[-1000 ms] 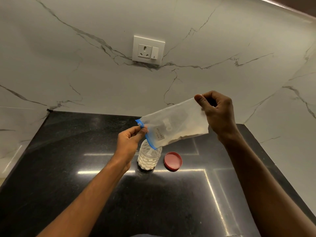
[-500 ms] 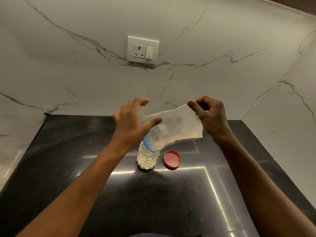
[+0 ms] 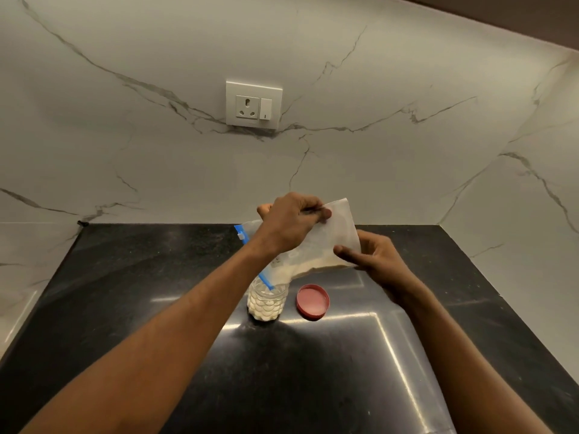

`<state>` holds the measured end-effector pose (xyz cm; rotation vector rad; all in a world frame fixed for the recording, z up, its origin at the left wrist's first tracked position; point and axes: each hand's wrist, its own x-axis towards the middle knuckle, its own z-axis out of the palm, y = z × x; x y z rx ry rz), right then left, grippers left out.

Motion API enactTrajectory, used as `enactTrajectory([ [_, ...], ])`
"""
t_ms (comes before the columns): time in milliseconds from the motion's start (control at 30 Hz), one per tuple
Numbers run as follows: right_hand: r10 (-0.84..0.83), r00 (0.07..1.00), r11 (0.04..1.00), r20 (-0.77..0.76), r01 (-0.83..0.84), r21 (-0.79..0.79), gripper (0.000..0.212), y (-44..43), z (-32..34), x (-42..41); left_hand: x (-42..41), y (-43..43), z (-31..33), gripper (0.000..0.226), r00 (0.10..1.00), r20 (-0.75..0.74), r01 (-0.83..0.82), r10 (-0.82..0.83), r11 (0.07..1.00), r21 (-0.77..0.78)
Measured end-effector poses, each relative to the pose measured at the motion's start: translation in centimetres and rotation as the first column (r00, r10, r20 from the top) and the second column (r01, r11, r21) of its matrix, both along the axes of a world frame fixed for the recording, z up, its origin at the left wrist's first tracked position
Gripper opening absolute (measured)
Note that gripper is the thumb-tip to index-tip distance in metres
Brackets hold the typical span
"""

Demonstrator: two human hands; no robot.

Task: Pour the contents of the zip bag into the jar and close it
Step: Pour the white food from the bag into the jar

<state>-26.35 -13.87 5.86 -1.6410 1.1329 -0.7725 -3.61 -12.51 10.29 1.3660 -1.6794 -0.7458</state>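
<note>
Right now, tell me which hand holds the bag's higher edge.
The left hand, reaching across to pinch the zip bag at its top edge. The right hand grips the bag's lower corner instead.

No legible text anywhere. Faint grey print on the zip bag (image 3: 340, 236) is too blurred to read. The switch (image 3: 265, 108) on the socket plate (image 3: 232, 103) has one small dark mark, not readable.
</note>
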Motion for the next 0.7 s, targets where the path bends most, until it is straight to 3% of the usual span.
enactTrajectory([
  [67,-0.097,0.988,0.995,0.119,0.1,-0.013,0.027,0.4,-1.0,0.2,-0.1,0.1,-0.1,0.019,1.0,-0.012,0.021,-0.021,1.0,-0.001],
  [200,-0.207,0.951,0.975,0.231,0.221,-0.037,0.035,0.8,-1.3,1.1,0.7,1.2,-0.7,0.026,0.998,0.026,-0.055,0.059,0.989,-0.134],
  [267,-0.247,0.934,0.963,0.259,0.267,-0.042,0.036,0.9,-1.1,1.6,2.1,2.4,-2.4,0.037,0.963,-0.075,-0.27,0.26,0.934,-0.234],
  [300,-0.267,0.926,0.956,0.266,0.288,-0.043,0.036,1.0,-1.0,1.8,2.9,3.2,-3.6,0.043,0.907,-0.165,-0.416,0.387,0.886,-0.207],
  [367,-0.285,0.919,0.952,0.273,0.305,-0.033,0.038,1.0,-1.2,2.2,4.5,4.7,-6.2,0.049,0.747,-0.338,-0.607,0.573,0.795,0.007],
  [433,-0.284,0.92,0.954,0.271,0.299,-0.013,0.04,1.1,-1.5,2.4,5.4,5.5,-8.3,0.048,0.684,-0.447,-0.508,0.577,0.816,0.276],
  [500,-0.29,0.911,0.955,0.292,0.296,0.025,0.035,1.0,-1.8,2.3,5.6,5.8,-9.8,0.035,0.75,-0.475,-0.298,0.461,0.876,0.38],
  [567,-0.295,0.897,0.954,0.33,0.293,0.057,0.023,1.0,-1.9,2.4,5.9,5.7,-10.7,0.022,0.797,-0.448,-0.265,0.405,0.901,0.345],
  [700,-0.304,0.886,0.949,0.349,0.315,0.025,0.02,1.2,-1.5,2.4,6.5,5.2,-10.8,0.024,0.768,-0.48,-0.336,0.424,0.905,0.262],
])
